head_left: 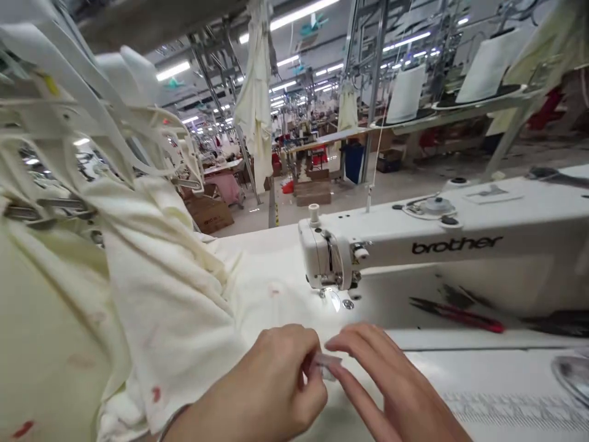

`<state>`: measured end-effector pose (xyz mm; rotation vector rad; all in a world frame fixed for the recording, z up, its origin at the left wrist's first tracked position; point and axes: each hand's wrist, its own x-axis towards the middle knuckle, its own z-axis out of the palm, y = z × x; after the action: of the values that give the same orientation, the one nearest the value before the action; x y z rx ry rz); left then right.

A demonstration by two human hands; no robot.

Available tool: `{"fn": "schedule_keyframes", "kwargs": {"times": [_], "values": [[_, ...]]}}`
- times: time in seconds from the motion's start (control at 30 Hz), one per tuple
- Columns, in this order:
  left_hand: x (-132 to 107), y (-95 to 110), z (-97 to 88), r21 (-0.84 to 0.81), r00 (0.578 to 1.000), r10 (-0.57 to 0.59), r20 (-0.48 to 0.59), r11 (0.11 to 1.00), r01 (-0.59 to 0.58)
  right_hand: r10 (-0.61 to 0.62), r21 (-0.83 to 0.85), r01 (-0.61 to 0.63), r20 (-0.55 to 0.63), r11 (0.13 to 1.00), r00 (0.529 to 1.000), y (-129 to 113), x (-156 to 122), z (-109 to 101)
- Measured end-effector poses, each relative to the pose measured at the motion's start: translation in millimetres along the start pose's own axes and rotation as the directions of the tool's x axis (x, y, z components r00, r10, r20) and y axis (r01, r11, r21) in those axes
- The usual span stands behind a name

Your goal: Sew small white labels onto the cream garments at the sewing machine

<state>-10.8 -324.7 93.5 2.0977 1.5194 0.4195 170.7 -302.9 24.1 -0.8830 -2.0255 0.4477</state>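
Note:
My left hand (280,380) is closed, with thumb and forefinger pinching a small whitish folded piece (329,361), perhaps a label. Just right of it is my right hand (391,380), fingers apart, one fingertip at the edge of that piece. Beneath both hands lies cream fabric (271,301) with faint reddish marks, spread on the machine table. Beyond the hands stands a white Brother sewing machine (368,245), its lit needle area just ahead of my fingers.
Cream garments (165,288) hang from clips on the left and drape onto the table. Red-handled snips (460,314) lie under the machine arm. Thread cones (407,92) stand on a rack behind. A cardboard box (209,212) sits on the floor beyond.

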Motion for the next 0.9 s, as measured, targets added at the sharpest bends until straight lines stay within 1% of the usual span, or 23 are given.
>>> {"fn": "schedule_keyframes", "kwargs": {"times": [0.03,0.07,0.1,0.13,0.2,0.23,0.27,0.3,0.37,0.47,0.67,0.73,0.77,0.8,0.87,0.9], "values": [[-2.1,-1.3,1.0,-0.020,1.000,-0.002,-0.017,1.000,0.001,0.087,0.113,-0.093,0.061,0.989,0.994,-4.2,7.0,2.7],[-2.7,-3.8,2.1,-0.092,0.999,-0.031,-0.033,0.995,0.027,0.182,0.232,-0.205,0.120,0.951,0.976,-7.0,11.6,6.1],[-2.1,-7.4,3.6,-0.207,0.996,-0.074,-0.050,0.976,0.062,0.268,0.341,-0.312,0.171,0.887,0.948,-8.7,14.0,9.6],[-0.9,-11.6,5.7,-0.348,0.990,-0.122,-0.063,0.933,0.093,0.345,0.432,-0.401,0.206,0.808,0.916,-9.7,14.6,13.1],[2.0,-20.3,11.6,-0.615,0.974,-0.219,-0.060,0.777,0.137,0.443,0.564,-0.490,0.231,0.665,0.866,-10.7,12.7,18.8],[3.2,-24.1,14.9,-0.704,0.966,-0.254,-0.043,0.694,0.151,0.467,0.602,-0.505,0.235,0.618,0.852,-11.2,11.4,20.7],[4.0,-27.2,17.8,-0.759,0.960,-0.278,-0.022,0.630,0.165,0.478,0.626,-0.511,0.239,0.590,0.845,-11.7,10.2,21.9],[4.6,-29.4,20.1,-0.788,0.955,-0.295,-0.001,0.589,0.181,0.483,0.636,-0.515,0.244,0.575,0.841,-12.0,9.3,22.5],[4.8,-31.3,22.2,-0.801,0.948,-0.316,0.033,0.560,0.214,0.482,0.640,-0.514,0.245,0.571,0.841,-11.8,8.0,22.6],[4.4,-30.1,21.6,-0.799,0.947,-0.314,0.062,0.553,0.236,0.493,0.626,-0.516,0.231,0.585,0.839,-8.9,5.1,23.2],[6.4,-24.3,24.9,-0.796,0.955,-0.282,0.091,0.556,0.240,0.523,0.618,-0.525,0.206,0.585,0.827,-3.8,-1.4,23.3],[11.5,-22.5,23.3,-0.769,0.954,-0.283,0.096,0.588,0.252,0.520,0.600,-0.526,0.205,0.603,0.830,0.2,-3.7,18.9],[15.9,-22.0,21.2,-0.738,0.954,-0.288,0.085,0.625,0.255,0.516,0.578,-0.518,0.186,0.631,0.836,4.0,-5.9,16.3],[21.9,-22.2,18.8,-0.690,0.953,-0.296,0.059,0.678,0.253,0.513,0.533,-0.505,0.148,0.679,0.846,9.3,-9.0,14.0],[38.6,-25.8,15.8,-0.562,0.951,-0.308,0.001,0.787,0.255,0.468,0.360,-0.445,0.024,0.820,0.883,23.2,-18.5,12.1],[48.7,-29.7,16.6,-0.494,0.950,-0.313,-0.004,0.827,0.270,0.405,0.238,-0.385,-0.040,0.892,0.914,31.1,-24.6,13.1]]}}
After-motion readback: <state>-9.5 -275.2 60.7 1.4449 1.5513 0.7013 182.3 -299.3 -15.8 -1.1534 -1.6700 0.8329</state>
